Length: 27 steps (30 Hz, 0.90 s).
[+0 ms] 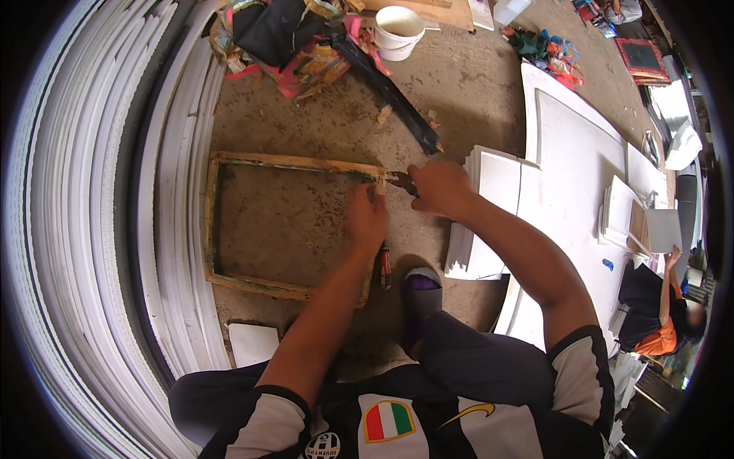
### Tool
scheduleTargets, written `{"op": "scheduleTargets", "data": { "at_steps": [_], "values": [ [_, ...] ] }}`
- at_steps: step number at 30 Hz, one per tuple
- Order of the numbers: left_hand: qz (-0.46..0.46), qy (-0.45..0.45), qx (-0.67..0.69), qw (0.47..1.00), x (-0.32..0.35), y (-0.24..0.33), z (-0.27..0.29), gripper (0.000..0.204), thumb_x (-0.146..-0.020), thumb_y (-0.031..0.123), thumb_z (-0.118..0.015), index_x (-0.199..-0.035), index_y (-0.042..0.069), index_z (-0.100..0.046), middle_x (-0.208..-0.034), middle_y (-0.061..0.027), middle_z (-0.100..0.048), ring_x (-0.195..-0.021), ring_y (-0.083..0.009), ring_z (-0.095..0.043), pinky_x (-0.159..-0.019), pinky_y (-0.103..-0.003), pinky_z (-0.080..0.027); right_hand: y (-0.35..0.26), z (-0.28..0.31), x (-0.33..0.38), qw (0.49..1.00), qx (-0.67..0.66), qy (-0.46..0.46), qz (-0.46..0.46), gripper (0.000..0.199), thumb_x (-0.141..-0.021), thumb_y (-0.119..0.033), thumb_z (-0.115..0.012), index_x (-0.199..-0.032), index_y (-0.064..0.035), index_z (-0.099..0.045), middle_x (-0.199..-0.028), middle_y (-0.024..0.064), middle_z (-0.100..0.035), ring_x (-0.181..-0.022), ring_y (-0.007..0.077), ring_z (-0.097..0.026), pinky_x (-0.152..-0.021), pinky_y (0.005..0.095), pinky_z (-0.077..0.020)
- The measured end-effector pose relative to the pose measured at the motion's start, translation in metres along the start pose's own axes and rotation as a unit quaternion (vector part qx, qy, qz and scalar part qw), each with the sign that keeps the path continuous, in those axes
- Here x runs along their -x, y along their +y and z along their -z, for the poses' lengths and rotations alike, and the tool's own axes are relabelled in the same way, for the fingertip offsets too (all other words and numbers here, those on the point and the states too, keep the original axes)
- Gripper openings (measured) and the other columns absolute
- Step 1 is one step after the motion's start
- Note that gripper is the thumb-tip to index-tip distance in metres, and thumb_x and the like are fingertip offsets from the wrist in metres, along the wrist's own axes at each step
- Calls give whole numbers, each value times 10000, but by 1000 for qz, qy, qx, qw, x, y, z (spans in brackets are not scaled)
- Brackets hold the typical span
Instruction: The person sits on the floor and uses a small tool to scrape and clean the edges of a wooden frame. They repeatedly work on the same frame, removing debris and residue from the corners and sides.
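A worn wooden frame (290, 161), rectangular with an open middle, lies on the ground in front of me. My left hand (368, 218) is closed around its right side, just below the far right corner. In my right hand (445, 187) is a pair of dark pliers (402, 183), gripped by the handles. Their jaws point left and meet the frame's corner; whether they bite on anything there is too small to tell. Beside the frame's right side, below my left hand, rests a screwdriver (385, 269) with a red and black handle.
Long white strips (84, 214) are stacked along the left. A stack of white panels (497, 191) and a large white sheet (569, 199) lie to the right. A white bucket (398, 32), scraps (279, 46) and a black strip (390, 96) lie beyond the frame. A co-worker (657, 306) sits far right.
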<state>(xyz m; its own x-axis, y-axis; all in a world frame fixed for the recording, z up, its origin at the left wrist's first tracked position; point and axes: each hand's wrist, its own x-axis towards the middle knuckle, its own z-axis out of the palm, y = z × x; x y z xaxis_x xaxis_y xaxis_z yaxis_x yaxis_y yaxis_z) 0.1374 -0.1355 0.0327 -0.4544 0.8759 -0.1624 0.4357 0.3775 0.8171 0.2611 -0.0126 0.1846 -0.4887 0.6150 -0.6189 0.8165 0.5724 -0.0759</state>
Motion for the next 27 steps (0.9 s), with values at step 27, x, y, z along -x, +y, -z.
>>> {"op": "scheduleTargets", "data": {
  "at_steps": [27],
  "values": [
    [370, -139, 655, 644, -3, 41, -52, 430, -1097, 427, -478, -1308, 62, -565, -1212, -59, -634, -1103, -208, -633, -1042, -470, -504, -17, -17, -36, 986, 112, 92, 82, 231, -702, -201, -819, -894, -73, -802, -933, 161, -751, -889, 330, -759, -708, 409, -606]
  ]
}}
